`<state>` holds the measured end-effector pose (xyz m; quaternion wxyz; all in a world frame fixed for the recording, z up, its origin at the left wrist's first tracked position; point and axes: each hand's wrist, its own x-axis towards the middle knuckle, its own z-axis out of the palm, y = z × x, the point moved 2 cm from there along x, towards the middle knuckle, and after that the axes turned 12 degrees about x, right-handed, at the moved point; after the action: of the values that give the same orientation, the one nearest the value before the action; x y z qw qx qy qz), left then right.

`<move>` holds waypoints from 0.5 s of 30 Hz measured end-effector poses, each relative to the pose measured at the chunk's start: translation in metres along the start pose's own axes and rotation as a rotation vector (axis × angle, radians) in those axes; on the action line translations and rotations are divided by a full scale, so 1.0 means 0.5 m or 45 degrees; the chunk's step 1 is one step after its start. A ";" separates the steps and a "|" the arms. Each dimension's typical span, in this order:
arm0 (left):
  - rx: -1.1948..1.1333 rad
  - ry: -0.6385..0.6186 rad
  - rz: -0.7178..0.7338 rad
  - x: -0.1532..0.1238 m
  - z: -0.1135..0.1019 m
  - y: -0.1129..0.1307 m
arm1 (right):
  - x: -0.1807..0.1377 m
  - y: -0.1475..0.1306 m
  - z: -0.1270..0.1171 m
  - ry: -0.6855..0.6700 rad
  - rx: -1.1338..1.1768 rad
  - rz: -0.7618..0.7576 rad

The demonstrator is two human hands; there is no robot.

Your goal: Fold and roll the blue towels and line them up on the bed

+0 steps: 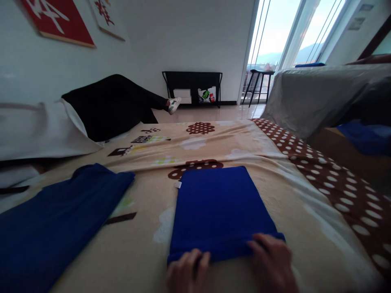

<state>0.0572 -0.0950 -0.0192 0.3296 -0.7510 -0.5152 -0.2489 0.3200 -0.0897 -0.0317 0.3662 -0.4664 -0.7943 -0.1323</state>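
A patterned blanket (pixel 214 138) covers the bed. On its left side lies a dark blue cloth (pixel 55 219), and a folded blue cloth (pixel 218 207) lies flat in the middle. The right hand (pixel 271 264) rests with fingers (pixel 259 244) released on the folded cloth's near corner. The left hand (pixel 187 270) touches the near edge; I cannot tell whether it grasps.

Navy cloth (pixel 55 219) on patterned blanket (pixel 143 260)

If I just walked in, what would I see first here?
The bright blue folded cloth in the middle jumps out first, with the left hand and right hand resting on its near edge. A darker blue cloth lies spread at the left, and the beige blanket underneath has a brown polka-dot border on the right.
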 end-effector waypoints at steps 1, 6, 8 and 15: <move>-0.073 -0.004 0.095 0.008 0.005 0.026 | 0.010 -0.026 0.010 -0.073 0.082 -0.104; -0.100 -0.005 0.482 0.004 0.020 -0.015 | 0.009 0.013 -0.015 -0.326 0.134 -0.253; -0.006 -0.028 0.465 -0.011 0.016 -0.066 | -0.004 0.055 -0.038 -0.339 0.058 -0.204; -0.108 -0.031 0.412 0.026 0.014 0.010 | 0.059 -0.047 0.005 -0.238 0.100 -0.362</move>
<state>0.0668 -0.0831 -0.0155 0.3272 -0.8403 -0.3806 -0.2050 0.2905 -0.0815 -0.0095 0.2862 -0.3452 -0.8873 -0.1077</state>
